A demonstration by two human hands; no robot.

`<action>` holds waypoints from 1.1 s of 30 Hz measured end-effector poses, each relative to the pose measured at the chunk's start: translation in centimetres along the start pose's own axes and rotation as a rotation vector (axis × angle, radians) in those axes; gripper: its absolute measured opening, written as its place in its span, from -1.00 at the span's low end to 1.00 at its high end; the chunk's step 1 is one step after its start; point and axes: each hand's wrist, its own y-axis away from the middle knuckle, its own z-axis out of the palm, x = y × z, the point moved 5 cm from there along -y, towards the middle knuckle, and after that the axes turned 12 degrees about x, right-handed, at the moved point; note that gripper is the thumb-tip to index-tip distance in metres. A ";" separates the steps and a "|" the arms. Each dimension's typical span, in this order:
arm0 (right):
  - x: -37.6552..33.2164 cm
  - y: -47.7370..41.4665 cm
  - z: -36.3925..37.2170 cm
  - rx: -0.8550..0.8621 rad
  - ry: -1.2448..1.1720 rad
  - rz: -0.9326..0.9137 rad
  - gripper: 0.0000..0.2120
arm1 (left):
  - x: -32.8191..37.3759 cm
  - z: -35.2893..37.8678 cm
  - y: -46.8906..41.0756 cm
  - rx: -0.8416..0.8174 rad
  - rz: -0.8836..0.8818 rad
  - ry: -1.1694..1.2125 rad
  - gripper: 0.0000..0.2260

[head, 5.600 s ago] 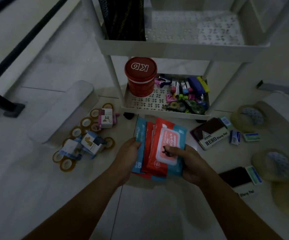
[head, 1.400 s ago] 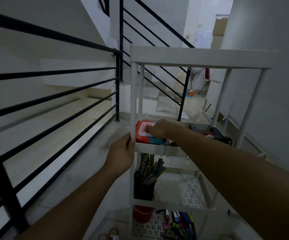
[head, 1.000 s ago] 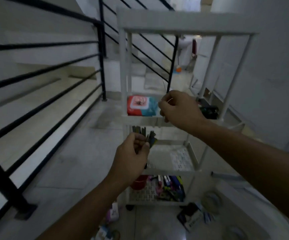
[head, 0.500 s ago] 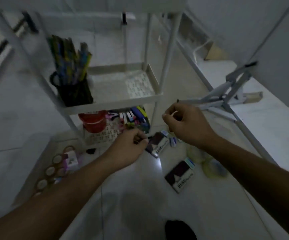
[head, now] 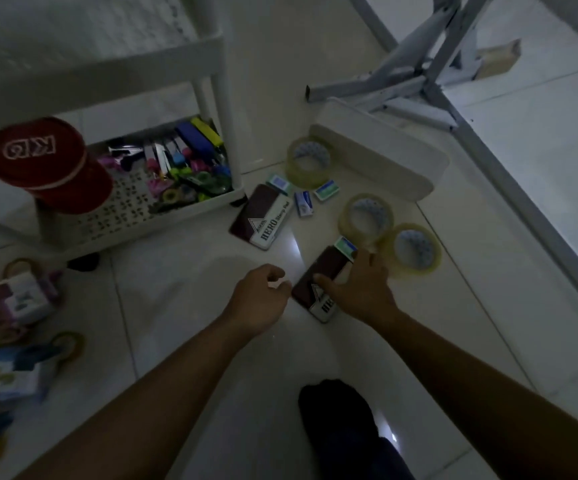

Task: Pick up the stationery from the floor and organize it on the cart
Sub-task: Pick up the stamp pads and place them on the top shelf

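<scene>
The right hand (head: 360,289) lies over the near stamp pad box (head: 315,289) on the floor (head: 183,278): the thumb rests on the box's dark top and the fingers are spread across its right side, pointing toward two clear tape rolls (head: 367,218) (head: 414,251). Whether the fingers grip the box cannot be determined. The left hand (head: 259,296) sits just beside the box's left edge with fingers loosely curled; nothing is visible in it. A small green-and-blue box (head: 345,247) lies at the far end of the near stamp pad box. A second stamp pad box (head: 263,220), marked HERO, lies near the cart (head: 142,225), next to three more small boxes (head: 304,202) and a third tape roll (head: 310,162). The cart's bottom shelf holds a red lidded tub (head: 48,164) on the left and assorted markers (head: 183,161) on the right. Small tape rolls and packets (head: 20,296) are grouped on the floor at far left, well apart from both hands.
</scene>
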 end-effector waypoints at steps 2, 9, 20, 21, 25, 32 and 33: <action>0.6 0.3 1.0 0.007 -0.005 0.027 -0.05 | -0.2 1.6 -0.3 -0.057 0.017 -0.065 -0.59; 1.1 -0.2 1.9 -0.013 -0.033 0.035 0.05 | -1.5 6.0 0.1 -0.202 0.205 -0.424 -0.41; -5.7 -1.0 0.7 -0.348 -0.784 -0.002 -0.56 | -3.1 -0.3 -0.6 0.029 -0.179 0.460 -0.86; -6.7 -1.3 1.0 -0.380 -0.785 -0.015 -0.64 | -3.6 -1.1 -0.7 0.058 -0.213 0.546 -0.88; -10.2 -4.1 3.1 -0.165 -0.422 -0.282 -0.62 | -5.6 -3.8 -0.9 0.169 -0.276 0.619 -0.87; -10.8 -5.5 7.4 -0.058 0.161 -0.513 -0.52 | -9.6 -6.7 -0.5 0.333 -0.352 0.677 -0.79; -10.7 -5.4 7.5 -0.017 0.159 -0.535 -0.57 | -9.9 -6.9 -0.4 0.350 -0.354 0.690 -0.73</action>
